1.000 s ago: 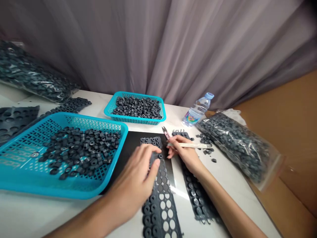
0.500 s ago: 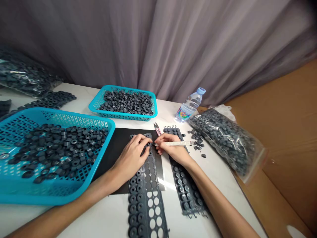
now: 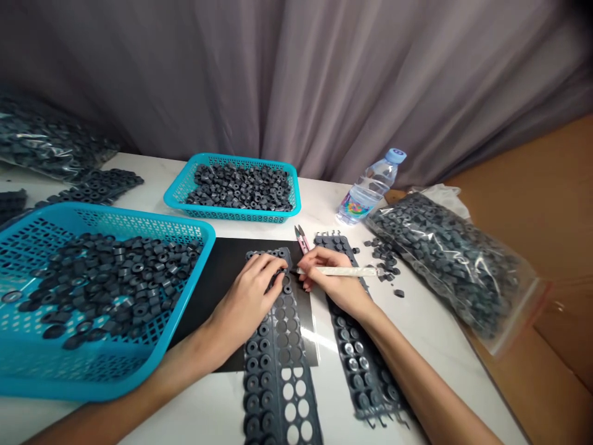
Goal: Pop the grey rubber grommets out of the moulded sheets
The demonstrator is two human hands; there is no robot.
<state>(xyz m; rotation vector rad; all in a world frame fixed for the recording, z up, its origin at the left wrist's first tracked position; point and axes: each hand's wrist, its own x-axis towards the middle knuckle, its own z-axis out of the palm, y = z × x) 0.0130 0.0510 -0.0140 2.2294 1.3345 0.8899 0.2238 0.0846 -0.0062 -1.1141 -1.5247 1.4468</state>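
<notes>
The dark-grey rubber sheet of moulded rings and round holes [image 3: 265, 362] runs from the near edge onto a flat black mat [image 3: 217, 266]. Left of the sheet, the left forearm slants inward, its hand [image 3: 254, 290] palm down over the sheet's far part, thumb and forefinger curled close; whether they pinch a ring, I cannot tell. Right of the sheet, the right hand [image 3: 338, 284] pinches a slim white-handled tool [image 3: 349, 271] like a pen, wrist low, its dark tip at the sheet's edge. Beyond the sheet sits a turquoise plastic basket of small dark pieces [image 3: 236, 214].
</notes>
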